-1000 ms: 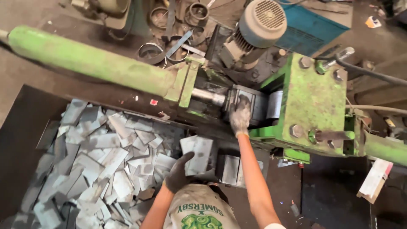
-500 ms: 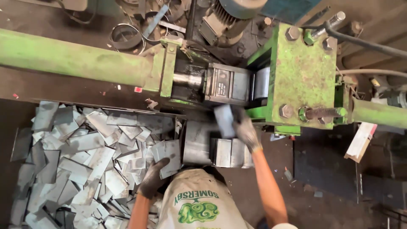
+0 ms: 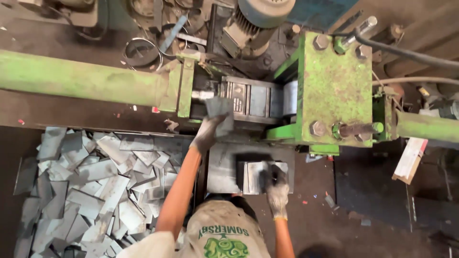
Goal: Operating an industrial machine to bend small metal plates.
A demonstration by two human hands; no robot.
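- Your left hand (image 3: 206,136), gloved: fingers clamped on a grey plate (image 3: 219,114), raised before the green press (image 3: 334,86).
- Your right hand (image 3: 276,184), gloved: closed on the plate stack (image 3: 256,176) at the tray (image 3: 222,167) edge.
- Scrap heap (image 3: 95,181): left.

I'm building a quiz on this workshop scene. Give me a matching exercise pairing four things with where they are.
Things:
1. left hand
2. right hand
3. loose metal sheets
4. motor

Places:
A. top of the picture, above the green press
B. heaped on the left
C. on the small stack in front of the person
D. raised to the press, holding a metal piece

Pairs: 1-D, 2-C, 3-B, 4-A
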